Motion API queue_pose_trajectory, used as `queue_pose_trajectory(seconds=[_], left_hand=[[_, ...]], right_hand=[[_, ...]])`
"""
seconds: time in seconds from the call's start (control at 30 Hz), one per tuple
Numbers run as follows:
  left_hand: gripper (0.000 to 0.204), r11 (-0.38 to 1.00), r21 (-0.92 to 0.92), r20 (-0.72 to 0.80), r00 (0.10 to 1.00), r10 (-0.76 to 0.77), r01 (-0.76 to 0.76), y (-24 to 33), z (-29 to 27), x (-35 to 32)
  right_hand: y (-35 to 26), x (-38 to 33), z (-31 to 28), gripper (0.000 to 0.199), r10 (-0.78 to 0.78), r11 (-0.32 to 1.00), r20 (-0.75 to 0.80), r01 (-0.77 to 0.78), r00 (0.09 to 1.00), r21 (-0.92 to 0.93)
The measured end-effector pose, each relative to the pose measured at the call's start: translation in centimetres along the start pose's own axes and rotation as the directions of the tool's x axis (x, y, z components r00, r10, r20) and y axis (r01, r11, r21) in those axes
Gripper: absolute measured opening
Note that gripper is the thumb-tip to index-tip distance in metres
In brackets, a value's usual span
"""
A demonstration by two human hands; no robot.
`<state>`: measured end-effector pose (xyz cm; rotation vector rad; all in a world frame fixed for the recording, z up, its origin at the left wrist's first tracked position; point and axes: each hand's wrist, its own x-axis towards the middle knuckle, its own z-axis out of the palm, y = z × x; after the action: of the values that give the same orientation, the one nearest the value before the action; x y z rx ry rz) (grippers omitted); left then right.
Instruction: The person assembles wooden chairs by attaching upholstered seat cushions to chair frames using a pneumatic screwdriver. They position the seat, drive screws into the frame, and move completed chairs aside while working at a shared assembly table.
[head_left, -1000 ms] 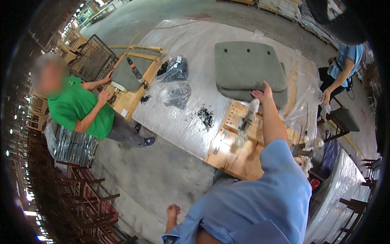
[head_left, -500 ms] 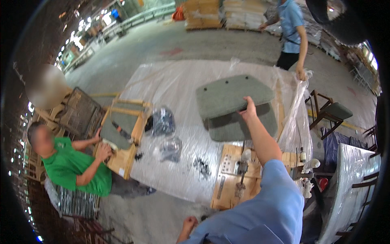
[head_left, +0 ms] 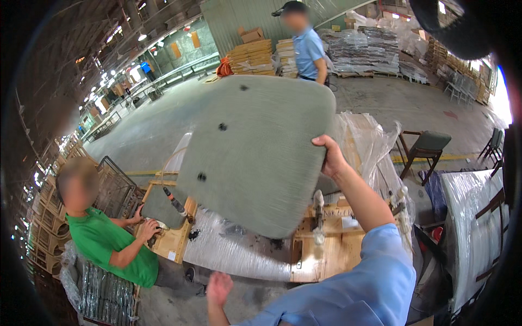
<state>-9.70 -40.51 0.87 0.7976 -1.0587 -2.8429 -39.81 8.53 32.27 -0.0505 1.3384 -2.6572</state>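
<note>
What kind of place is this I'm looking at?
Likely a furniture workshop or factory floor: the right hand lifts a grey-green upholstered seat panel, a finished wooden chair with green seat stands nearby, and stacked cardboard boxes line the back.

Large workshop hall with a grey concrete floor, a yellow line painted across it at centre right. Green corrugated wall at the upper centre; stacked cardboard and flat packs at its foot. Plastic-wrapped pallets to the upper right. Ceiling lamps and bright openings in the upper left. Dark wooden chair with a green seat at centre right. Stacked chair frames along the left edge. Low wooden workbenches under clear plastic sheeting in the lower centre.
</note>
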Motion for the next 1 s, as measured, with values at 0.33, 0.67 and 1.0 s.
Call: queue_pose_trajectory(seconds=[0.33,0.67,1.0], left_hand=[[0.078,0.998,0.022,0.464,0.885,0.039,-0.055,7.0,4.5,-8.2],[0.086,0.496,0.031,0.686,0.342,-0.642,0.868,-14.9,-3.0,-22.3],[0.086,0.26,0.336,0.309,0.154,-0.938,0.905,-15.0,-2.4,-25.0]], right_hand=[[2.8,-16.3,12.9,0.055,0.135,0.646,0.415,0.238,0.9,-0.726],[14.1,-18.2,6.1,0.083,0.486,-0.259,0.002,0.146,0.874,-0.955],[22.2,-24.5,-11.6,0.097,0.398,-0.195,-0.308,-0.248,0.864,-0.949]])
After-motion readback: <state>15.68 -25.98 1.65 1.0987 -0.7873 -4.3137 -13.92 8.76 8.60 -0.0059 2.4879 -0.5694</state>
